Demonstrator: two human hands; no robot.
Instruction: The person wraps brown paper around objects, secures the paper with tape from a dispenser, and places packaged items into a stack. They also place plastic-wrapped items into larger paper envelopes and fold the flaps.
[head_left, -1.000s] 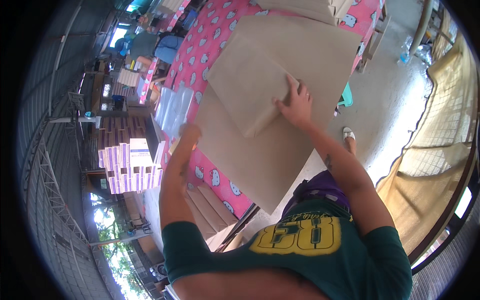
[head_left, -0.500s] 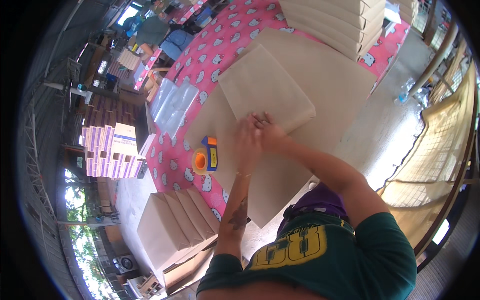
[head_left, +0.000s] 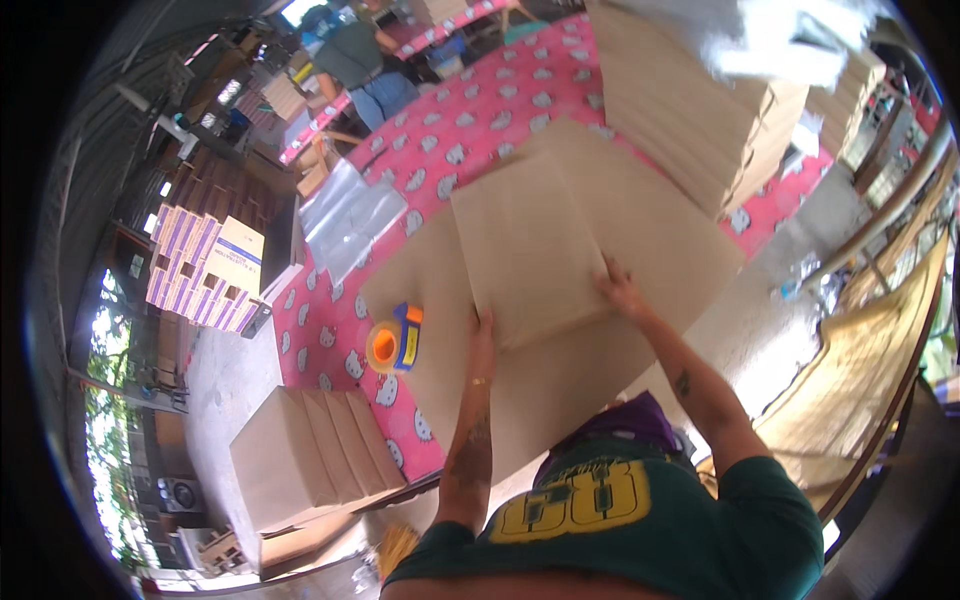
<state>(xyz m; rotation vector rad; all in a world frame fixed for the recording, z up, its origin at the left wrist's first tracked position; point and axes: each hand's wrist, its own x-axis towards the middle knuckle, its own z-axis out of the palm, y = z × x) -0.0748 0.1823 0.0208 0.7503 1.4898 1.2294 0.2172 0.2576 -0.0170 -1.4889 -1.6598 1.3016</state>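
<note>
A flat rectangular parcel wrapped in brown paper (head_left: 530, 235) lies tilted on a larger sheet of brown kraft paper (head_left: 680, 260). My left hand (head_left: 483, 338) grips its near left corner, with the fingers partly hidden by the edge. On the opposite side my right hand (head_left: 622, 290) holds the right edge, near the close corner. A blue and orange tape dispenser (head_left: 408, 338) with a roll of tape (head_left: 382, 348) rests at the left of the sheet, apart from both hands.
A pink patterned cloth (head_left: 500, 85) covers the table. Clear plastic sleeves (head_left: 350, 215) lie at the left. Tall stacks of brown-wrapped parcels (head_left: 690, 120) stand far right, more parcels (head_left: 310, 450) near left. Cartons (head_left: 215, 265) are piled beyond; a person (head_left: 355, 65) works farther off.
My hands have parted from close together at the parcel's near edge to its two sides. The parcel has turned slightly, and the whole view has shifted.
</note>
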